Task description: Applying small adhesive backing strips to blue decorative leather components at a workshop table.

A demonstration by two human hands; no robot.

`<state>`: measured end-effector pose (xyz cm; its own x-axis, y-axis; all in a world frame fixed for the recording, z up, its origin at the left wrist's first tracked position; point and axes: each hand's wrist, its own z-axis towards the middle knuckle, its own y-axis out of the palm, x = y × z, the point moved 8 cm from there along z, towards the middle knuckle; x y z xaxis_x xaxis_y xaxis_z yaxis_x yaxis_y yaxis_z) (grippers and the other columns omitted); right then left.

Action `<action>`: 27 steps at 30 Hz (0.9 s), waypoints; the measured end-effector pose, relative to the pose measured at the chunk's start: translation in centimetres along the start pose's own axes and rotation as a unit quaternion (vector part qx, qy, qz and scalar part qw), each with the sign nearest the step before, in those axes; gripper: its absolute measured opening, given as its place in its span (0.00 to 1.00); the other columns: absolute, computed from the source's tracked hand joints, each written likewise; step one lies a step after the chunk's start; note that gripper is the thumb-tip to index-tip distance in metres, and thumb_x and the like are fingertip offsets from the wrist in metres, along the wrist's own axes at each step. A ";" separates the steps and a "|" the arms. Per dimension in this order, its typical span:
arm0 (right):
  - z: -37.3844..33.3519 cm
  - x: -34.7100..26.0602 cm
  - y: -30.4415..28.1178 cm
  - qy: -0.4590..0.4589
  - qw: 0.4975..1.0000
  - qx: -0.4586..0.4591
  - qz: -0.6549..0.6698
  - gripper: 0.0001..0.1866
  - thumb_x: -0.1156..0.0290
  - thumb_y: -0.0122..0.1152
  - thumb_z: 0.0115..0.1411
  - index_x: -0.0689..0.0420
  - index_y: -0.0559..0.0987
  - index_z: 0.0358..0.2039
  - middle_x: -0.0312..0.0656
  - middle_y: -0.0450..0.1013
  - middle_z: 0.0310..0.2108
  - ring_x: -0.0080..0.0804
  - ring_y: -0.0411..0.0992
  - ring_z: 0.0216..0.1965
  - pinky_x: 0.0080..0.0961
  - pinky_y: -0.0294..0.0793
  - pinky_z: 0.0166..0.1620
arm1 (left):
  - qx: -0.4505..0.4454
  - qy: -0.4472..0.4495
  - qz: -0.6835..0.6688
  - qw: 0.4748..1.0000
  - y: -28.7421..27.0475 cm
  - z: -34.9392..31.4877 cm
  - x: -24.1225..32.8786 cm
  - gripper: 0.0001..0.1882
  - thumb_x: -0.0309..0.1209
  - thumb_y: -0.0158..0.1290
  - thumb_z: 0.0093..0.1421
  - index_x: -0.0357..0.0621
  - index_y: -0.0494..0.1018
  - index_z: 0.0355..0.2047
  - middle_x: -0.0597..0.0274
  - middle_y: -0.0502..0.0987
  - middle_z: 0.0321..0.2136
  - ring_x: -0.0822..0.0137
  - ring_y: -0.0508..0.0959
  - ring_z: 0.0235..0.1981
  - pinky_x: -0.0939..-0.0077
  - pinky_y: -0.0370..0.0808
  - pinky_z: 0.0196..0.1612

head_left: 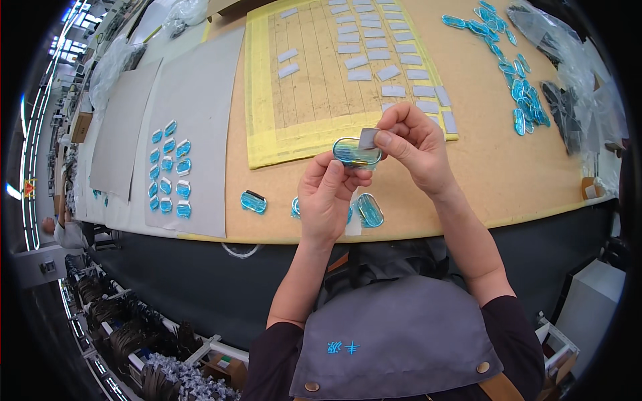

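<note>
My left hand pinches a shiny oval piece, clear with blue and yellow tints and a pale rim, above the front of the table. A small grey rectangular patch is between the thumb and fingers of my right hand. That patch overlaps the upper right end of the oval piece; whether it is stuck down cannot be made out. Below my hands lie more blue oval pieces: one right of my left hand, another with a dark strip to its left, others partly hidden behind my fingers.
Beyond my hands, a yellow-edged board carries rows of grey patches. On the left, a grey sheet bears rows of blue ovals. Loose blue ovals and clear plastic bags lie at right. Another person is far left.
</note>
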<state>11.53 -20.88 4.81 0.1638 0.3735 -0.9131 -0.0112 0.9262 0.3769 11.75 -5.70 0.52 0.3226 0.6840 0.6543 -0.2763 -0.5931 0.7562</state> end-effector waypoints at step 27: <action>0.2 2.6 0.4 0.113 0.992 -0.013 0.052 0.14 0.68 0.60 0.64 0.61 0.72 0.47 0.37 0.79 0.36 0.17 0.75 0.33 0.15 0.73 0.34 | 0.011 -0.033 -0.113 0.993 0.1 0.2 -1.3 0.09 0.30 0.44 0.70 0.42 0.69 0.46 0.57 0.78 0.42 0.69 0.76 0.34 0.70 0.74 0.41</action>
<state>12.16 -19.58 2.65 -0.0650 0.4670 -0.8818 -0.0427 0.8816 0.4701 11.49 -6.70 -0.26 0.4326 0.7715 0.4665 -0.1709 -0.4379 0.8827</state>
